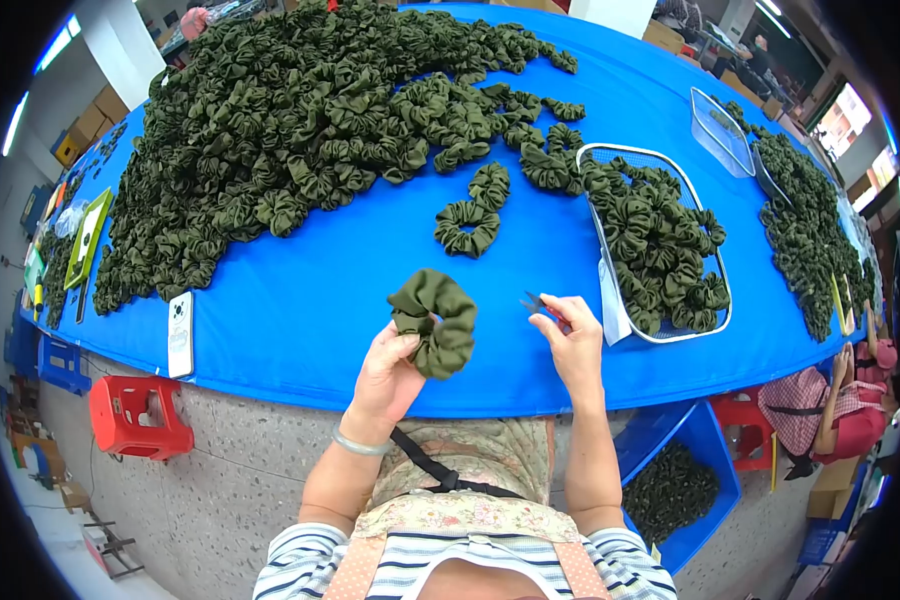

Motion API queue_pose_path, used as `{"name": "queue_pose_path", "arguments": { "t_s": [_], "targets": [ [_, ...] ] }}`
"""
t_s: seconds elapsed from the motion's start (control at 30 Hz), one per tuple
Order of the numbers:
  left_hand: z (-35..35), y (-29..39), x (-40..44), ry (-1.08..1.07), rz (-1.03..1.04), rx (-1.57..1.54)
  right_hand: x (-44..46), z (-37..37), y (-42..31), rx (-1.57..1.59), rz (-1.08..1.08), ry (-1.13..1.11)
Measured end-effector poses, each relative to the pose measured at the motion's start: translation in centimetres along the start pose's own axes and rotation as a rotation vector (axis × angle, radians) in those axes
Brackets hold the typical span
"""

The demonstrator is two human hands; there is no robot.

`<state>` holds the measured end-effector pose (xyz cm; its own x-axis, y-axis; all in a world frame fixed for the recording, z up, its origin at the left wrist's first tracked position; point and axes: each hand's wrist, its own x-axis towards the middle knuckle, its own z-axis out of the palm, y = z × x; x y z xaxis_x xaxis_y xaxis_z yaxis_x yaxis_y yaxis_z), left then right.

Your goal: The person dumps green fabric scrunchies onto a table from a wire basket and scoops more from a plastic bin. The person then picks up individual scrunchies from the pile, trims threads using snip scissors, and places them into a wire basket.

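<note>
In my left hand [385, 372] is a dark green scrunchie [444, 345], pinched at its left side and held up above the near edge of the table. My right hand [576, 335] grips small thread snips [547, 306], their dark blades pointing left toward the scrunchie but apart from it. Beyond my hands, two loose scrunchies [467, 228] lie touching on the blue cloth. To the right of my right hand stands a wire-rimmed basket [727, 300] with several scrunchies inside. A large heap of scrunchies [300, 120] covers the far left of the table.
A blue cloth [300, 330] covers the table. A white phone [180, 335] lies near its left front edge. Below are a red stool [140, 415] and a blue bin [722, 455] of dark pieces. Another basket [722, 130] and scrunchie pile [805, 220] are right, near a seated person [840, 400].
</note>
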<state>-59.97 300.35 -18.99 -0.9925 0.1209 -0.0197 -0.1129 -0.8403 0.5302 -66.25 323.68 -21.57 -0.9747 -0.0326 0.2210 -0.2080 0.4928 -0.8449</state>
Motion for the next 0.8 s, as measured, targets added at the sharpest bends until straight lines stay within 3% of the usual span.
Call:
{"name": "queue_pose_path", "arguments": {
  "t_s": [0.03, 0.13, 0.2, 0.3, 0.4, 0.47, 0.6, 0.63, 0.73, 0.8],
  "targets": [
    [0.2, -0.1, 0.2, 0.011, 0.042, 0.013, 0.0, 0.0, 1.1, -0.206, 0.016, 0.003],
    [0.3, -0.7, 0.4, 0.034, 0.105, 0.048, -0.1, 0.6, -0.2, -0.532, -0.339, 0.241],
    [1.3, -1.3, 0.6, 0.072, 0.137, 0.031, -0.8, 1.2, -2.5, -0.005, -0.117, 0.112],
    [1.4, -2.2, 0.6, 0.053, 0.138, 0.125, -1.4, 1.6, -4.6, 0.721, -0.006, -0.278],
    [0.4, -3.6, 0.3, 0.056, 0.167, 0.224, -1.3, 3.0, -5.6, 0.792, 0.014, -0.422],
    [0.4, -3.8, 0.3, 0.047, 0.197, 0.269, -1.6, 3.6, -6.2, 1.001, 0.104, -0.391],
    [1.9, -2.3, 0.2, 0.092, 0.137, -0.101, -3.4, 5.0, -6.8, 1.458, 0.237, -0.311],
    [2.8, -2.0, 0.1, 0.2, 0.115, -0.143, -3.6, 5.1, -6.9, 1.509, 0.265, -0.334],
    [0.9, -0.4, 0.4, -0.055, 0.047, -0.403, -4.0, 5.1, -6.7, 1.548, 0.322, -0.336],
    [0.4, 1.5, 0.2, 0.036, -0.092, -0.363, -3.2, 3.9, -5.0, 1.6, 0.269, -0.361]
  ]
}}
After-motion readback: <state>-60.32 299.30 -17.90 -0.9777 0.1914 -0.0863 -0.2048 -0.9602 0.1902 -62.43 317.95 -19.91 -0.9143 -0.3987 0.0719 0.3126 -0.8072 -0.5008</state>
